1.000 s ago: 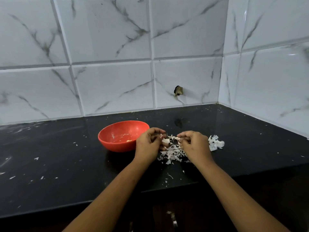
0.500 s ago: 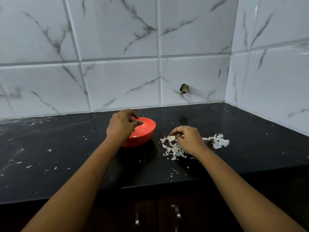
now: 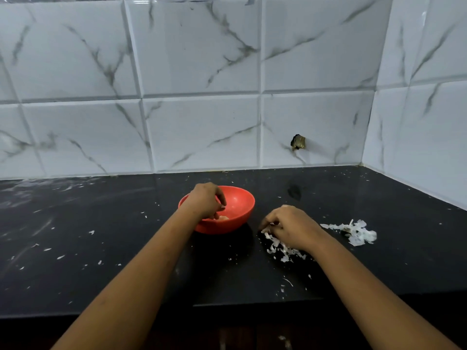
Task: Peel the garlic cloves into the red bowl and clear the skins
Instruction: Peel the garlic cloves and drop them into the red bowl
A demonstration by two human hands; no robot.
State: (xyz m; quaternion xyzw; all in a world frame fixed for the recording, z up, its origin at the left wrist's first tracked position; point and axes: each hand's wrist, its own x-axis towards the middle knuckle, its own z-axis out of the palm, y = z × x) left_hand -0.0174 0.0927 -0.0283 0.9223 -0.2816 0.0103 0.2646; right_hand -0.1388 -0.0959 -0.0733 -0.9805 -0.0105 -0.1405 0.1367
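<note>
While the left hand (image 3: 206, 202) reaches down inside the red bowl (image 3: 243, 200) with fingers curled, a pale peeled garlic clove (image 3: 223, 218) lies just under its fingertips; whether it grips anything cannot be told. The right hand (image 3: 290, 227) rests with bent fingers on a heap of garlic skins (image 3: 278, 247), and any grip is hidden. A second skin pile (image 3: 356, 232) lies right of that hand on the black counter (image 3: 126, 248).

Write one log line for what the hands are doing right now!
left hand: in red bowl | right hand: on garlic skins | grip: unclear for both
</note>
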